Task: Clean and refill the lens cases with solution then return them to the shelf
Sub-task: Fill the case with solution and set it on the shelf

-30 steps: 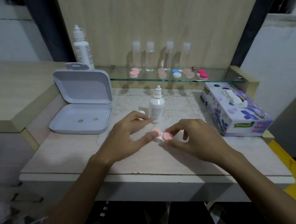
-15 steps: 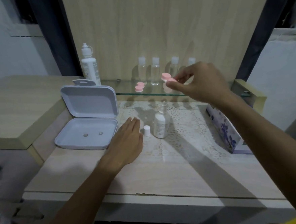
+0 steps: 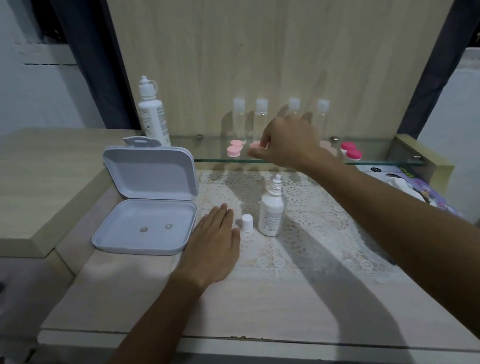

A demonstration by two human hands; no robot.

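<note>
My right hand (image 3: 286, 143) reaches over the glass shelf (image 3: 379, 162) and pinches a light pink lens case (image 3: 254, 145) at shelf level, just right of another pink lens case (image 3: 234, 148). A deeper pink case (image 3: 351, 150) sits at the shelf's right end; other cases are hidden behind my hand. My left hand (image 3: 213, 240) rests flat on the table, fingers straight. Beside it stand the small white cap (image 3: 247, 222) and the uncapped solution bottle (image 3: 272, 212) on the lace mat.
An open white box (image 3: 149, 199) with two small round things inside lies at the left. A tall white bottle (image 3: 153, 116) and several clear bottles (image 3: 262, 115) stand at the back of the shelf. A tissue box (image 3: 403, 184) sits at the right.
My right hand lifted the light pink case from the table up to the glass shelf and lowered it there. My left hand let go and settled flat beside the cap.
</note>
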